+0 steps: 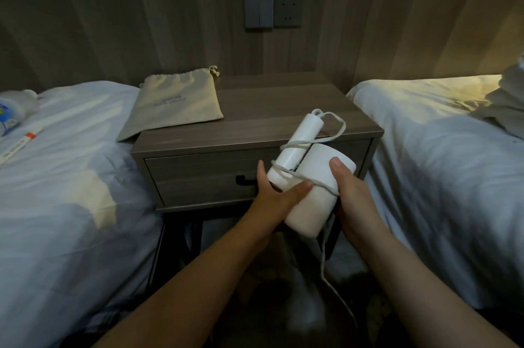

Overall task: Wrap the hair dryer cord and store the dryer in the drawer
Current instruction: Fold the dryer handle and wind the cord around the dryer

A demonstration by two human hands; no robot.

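I hold a white hair dryer (317,194) in front of the nightstand, its handle folded up beside the barrel. My left hand (276,194) grips it from the left, thumb across the barrel and on the cord. My right hand (350,191) grips the barrel from the right. The white cord (300,145) loops from the handle's tip around handle and barrel, and its loose end (326,271) hangs down toward the floor. The nightstand's drawer (204,174) is closed, its dark handle partly hidden behind my left hand.
A beige drawstring bag (175,104) lies on the nightstand top (278,109), overhanging its left edge. White beds flank the nightstand, left (65,177) and right (442,155). Small items lie on the left bed. A switch and socket (272,9) are on the wall.
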